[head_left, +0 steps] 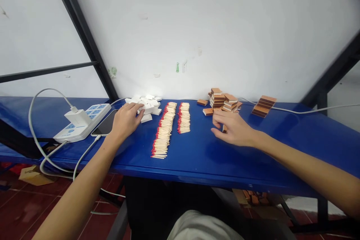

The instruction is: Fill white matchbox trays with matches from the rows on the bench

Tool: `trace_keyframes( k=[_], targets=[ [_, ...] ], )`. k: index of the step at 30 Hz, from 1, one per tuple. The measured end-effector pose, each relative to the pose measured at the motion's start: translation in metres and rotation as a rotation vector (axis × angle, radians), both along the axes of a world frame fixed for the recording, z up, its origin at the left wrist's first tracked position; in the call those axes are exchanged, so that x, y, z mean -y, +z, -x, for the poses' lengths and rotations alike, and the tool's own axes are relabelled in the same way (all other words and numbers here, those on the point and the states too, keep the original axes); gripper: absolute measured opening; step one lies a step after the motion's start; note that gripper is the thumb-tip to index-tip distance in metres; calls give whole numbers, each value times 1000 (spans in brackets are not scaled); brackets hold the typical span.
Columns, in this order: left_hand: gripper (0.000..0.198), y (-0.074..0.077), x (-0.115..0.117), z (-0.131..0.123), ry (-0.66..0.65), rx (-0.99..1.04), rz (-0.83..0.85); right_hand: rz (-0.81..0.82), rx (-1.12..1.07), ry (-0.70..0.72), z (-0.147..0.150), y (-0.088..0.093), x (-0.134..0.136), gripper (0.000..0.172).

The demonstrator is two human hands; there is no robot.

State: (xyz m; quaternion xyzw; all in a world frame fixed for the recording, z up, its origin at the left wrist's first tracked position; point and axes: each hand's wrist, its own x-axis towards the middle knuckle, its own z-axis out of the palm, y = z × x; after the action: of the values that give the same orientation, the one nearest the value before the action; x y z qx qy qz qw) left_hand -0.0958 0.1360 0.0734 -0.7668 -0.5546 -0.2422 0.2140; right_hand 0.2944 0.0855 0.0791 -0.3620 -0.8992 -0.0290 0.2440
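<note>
My left hand (127,117) reaches into a heap of small white matchbox trays (152,103), its thumb and index finger closed round one white tray (142,110). On the right, the curled fingers of my right hand (231,126) are in front of a pile of brown matchboxes (217,101). A bit of a brown matchbox (224,129) shows in the gap between thumb and fingers, mostly hidden by the hand. Between the hands lie a long row of red-tipped matches (163,131) and a shorter match row (184,118).
A white power strip (83,123) with a plugged-in charger (78,118) and a phone (104,124) lie left on the blue table (194,157). Joined brown matchbox sleeves (264,106) stand at the right by a white cable (300,111). Black metal posts (87,30) flank the wall.
</note>
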Motion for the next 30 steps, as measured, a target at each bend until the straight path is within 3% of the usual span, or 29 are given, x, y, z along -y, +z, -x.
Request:
trace_keyframes(
  k=[2, 5, 7, 11, 14, 16, 20, 23, 30],
  targets=[
    [39, 7, 14, -8, -16, 79, -72, 5, 45, 14, 8, -1, -1, 15],
    [29, 12, 51, -35, -205, 417, -140, 99, 92, 21, 21, -3, -1, 11],
    [23, 9, 80, -59, -367, 490, -36, 152, 101, 31, 29, -4, -2, 12],
    [22, -10, 117, -102, -649, 382, 193, 194, 95, 84, 45, -9, -7, 11],
    [22, -23, 119, -114, -654, 256, 276, 146, 68, 65, 55, -15, -14, 11],
    [22, -27, 118, -114, -604, 237, 235, 130, 66, 56, 61, -21, -17, 7],
    [14, -24, 131, -110, -552, 392, 119, 161, 11, 38, 69, -33, -18, 10],
    [22, -25, 149, -112, -668, 508, 204, 173, -22, -7, 72, -39, -19, 13],
    [32, -45, 166, -108, -712, 618, 297, 160, -42, -98, 73, -42, -25, 26]
  ],
)
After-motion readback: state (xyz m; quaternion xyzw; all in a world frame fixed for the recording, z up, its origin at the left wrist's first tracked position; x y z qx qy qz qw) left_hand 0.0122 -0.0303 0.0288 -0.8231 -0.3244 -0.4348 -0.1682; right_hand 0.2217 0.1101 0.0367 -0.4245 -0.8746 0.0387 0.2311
